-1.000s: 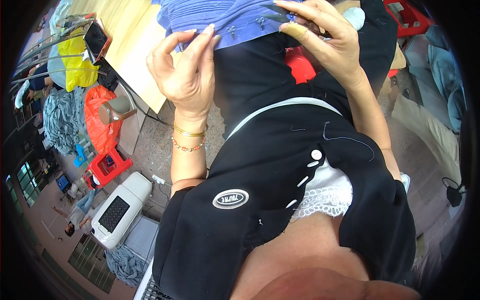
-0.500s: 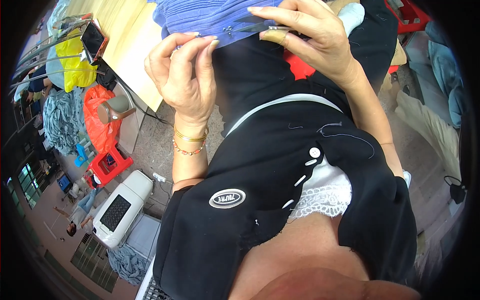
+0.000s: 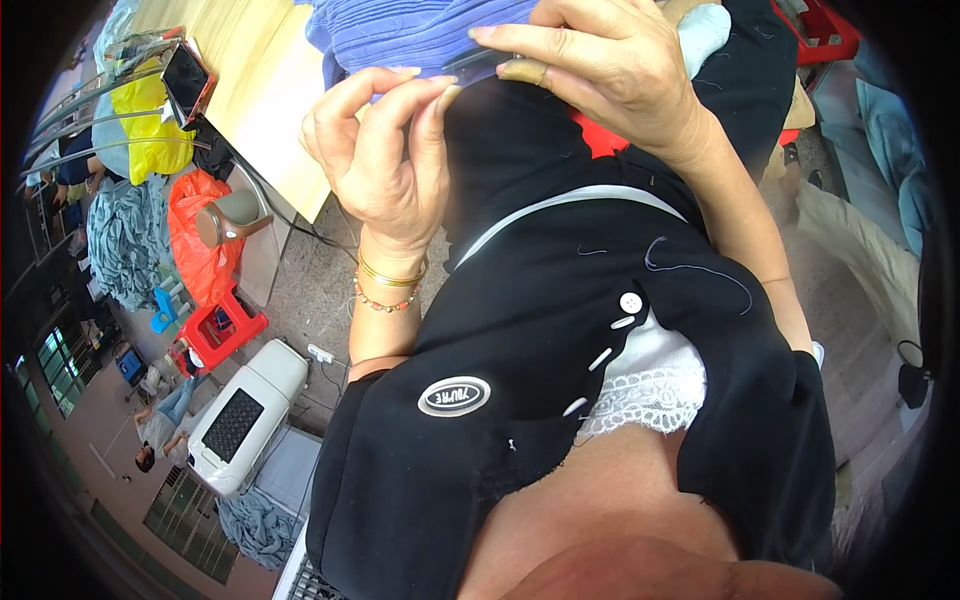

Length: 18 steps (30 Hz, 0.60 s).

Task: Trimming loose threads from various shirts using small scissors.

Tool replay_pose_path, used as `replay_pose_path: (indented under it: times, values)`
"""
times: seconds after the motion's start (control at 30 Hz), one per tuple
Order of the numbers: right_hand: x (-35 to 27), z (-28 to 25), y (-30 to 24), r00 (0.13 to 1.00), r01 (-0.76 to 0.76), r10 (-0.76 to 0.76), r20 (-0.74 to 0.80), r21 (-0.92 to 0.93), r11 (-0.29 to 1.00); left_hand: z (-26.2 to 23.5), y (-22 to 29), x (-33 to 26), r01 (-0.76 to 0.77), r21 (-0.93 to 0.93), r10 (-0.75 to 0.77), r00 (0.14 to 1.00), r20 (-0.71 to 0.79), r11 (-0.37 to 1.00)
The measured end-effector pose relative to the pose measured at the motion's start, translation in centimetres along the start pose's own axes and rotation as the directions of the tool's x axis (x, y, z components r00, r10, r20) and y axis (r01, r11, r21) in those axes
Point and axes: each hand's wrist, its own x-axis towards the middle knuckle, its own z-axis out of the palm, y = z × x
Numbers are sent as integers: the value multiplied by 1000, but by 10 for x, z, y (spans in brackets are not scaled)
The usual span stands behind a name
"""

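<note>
A blue-violet ribbed knit garment (image 3: 400,35) lies over the near edge of the table and my lap. My left hand (image 3: 385,165) is closed, its thumb and fingertips pinching the garment's lower edge. Just to the right, my right hand (image 3: 620,80) grips small thread snips (image 3: 478,58), whose dark blades point left toward the left fingertips. The snips are partly hidden by my fingers and somewhat blurred. A tan wrap covers the right thumb. Whether the blades touch thread or cloth, I cannot tell.
The pale wooden table (image 3: 270,110) is at the upper left, with a phone (image 3: 188,85) on a holder. Beside it are a red bag (image 3: 200,265), a brown cup (image 3: 222,222) and a red stool (image 3: 222,330). Another person (image 3: 160,430) is at the far left.
My left hand has shifted slightly right, and my right hand slightly left and up, so the fingertips are closer. The snips have moved left with the right hand.
</note>
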Motion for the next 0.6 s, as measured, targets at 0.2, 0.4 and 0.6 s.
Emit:
replay_pose_path:
  times: [0.2,0.4,0.6]
  values:
    - [25,-39,-22,786,-549,478,392,88,831,1,-2,-14,114,-154,-131,986,-101,981]
    - [18,-47,-23,682,-731,660,315,249,636,13,-15,-10,-16,189,19,1000,-17,982]
    - [11,-50,-23,645,-764,709,286,280,582,20,-18,-8,-107,285,134,988,-79,953]
